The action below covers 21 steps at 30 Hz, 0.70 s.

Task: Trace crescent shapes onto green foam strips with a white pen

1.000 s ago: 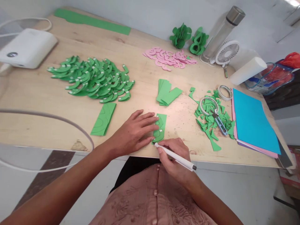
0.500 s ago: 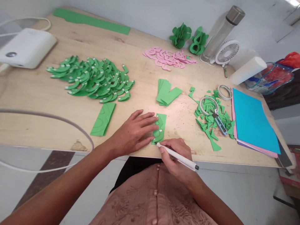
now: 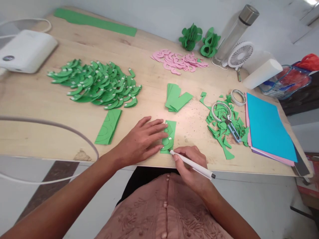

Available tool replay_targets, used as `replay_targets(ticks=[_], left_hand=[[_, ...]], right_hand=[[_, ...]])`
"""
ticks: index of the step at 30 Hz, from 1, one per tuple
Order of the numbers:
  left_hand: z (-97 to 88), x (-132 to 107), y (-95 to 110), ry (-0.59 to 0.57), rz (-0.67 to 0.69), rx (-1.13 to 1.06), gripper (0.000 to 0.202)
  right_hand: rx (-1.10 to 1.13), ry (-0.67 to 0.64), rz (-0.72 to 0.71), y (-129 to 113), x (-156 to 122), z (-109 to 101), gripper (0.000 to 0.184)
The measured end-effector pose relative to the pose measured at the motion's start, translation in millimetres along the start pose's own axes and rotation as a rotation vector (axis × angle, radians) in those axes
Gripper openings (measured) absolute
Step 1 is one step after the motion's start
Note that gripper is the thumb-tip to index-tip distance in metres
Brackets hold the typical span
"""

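My left hand [image 3: 146, 141] lies flat with fingers spread, its fingertips pressing on a curved green paper cutout [image 3: 168, 143] that rests on a green paper strip [image 3: 172, 126]. The cutout has small white patches at its ends. In my right hand [image 3: 190, 164] is a white pen [image 3: 193, 164], its tip at the lower right edge of the cutout. Left of my left hand lies a folded green strip [image 3: 109, 127] with curved lines drawn on it. Beyond my hands, several plain green strips [image 3: 174, 98] overlap in a fan.
A heap of curved green cutouts [image 3: 99, 83] lies at left, pink cutouts [image 3: 179, 61] at the back. On the right are green scraps [image 3: 223, 132] with tape rolls [image 3: 238, 97] and small snips [image 3: 233, 129], then blue paper [image 3: 270, 127]. A cable [image 3: 62, 126] loops at left.
The pen in my right hand has moved slightly right along the lower edge of the cutout. My left hand stays in place on the paper.
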<state>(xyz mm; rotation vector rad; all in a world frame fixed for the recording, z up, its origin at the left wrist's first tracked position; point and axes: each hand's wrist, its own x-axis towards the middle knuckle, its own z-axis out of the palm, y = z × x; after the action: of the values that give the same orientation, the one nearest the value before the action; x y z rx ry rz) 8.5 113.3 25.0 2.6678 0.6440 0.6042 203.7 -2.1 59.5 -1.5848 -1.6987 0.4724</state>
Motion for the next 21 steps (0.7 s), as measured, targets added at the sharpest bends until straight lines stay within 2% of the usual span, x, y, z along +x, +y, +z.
replay_targets(ticks=[11,15,21], left_hand=[[1.0,0.4,-0.6,-0.013,-0.011,0.009,0.027],[1.5,-0.4,-0.6,-0.011,-0.025,-0.001,0.028],[2.7,-1.3,-1.6,-0.009,-0.033,-0.018,0.028]], right_hand=[[0.024,0.001,0.02,2.2,0.2,-2.9,0.01],[0.061,0.039,0.023,-2.0,1.5,-3.9,0.012],[-0.002,-0.02,-0.124,-2.4,5.1,0.7,0.023]])
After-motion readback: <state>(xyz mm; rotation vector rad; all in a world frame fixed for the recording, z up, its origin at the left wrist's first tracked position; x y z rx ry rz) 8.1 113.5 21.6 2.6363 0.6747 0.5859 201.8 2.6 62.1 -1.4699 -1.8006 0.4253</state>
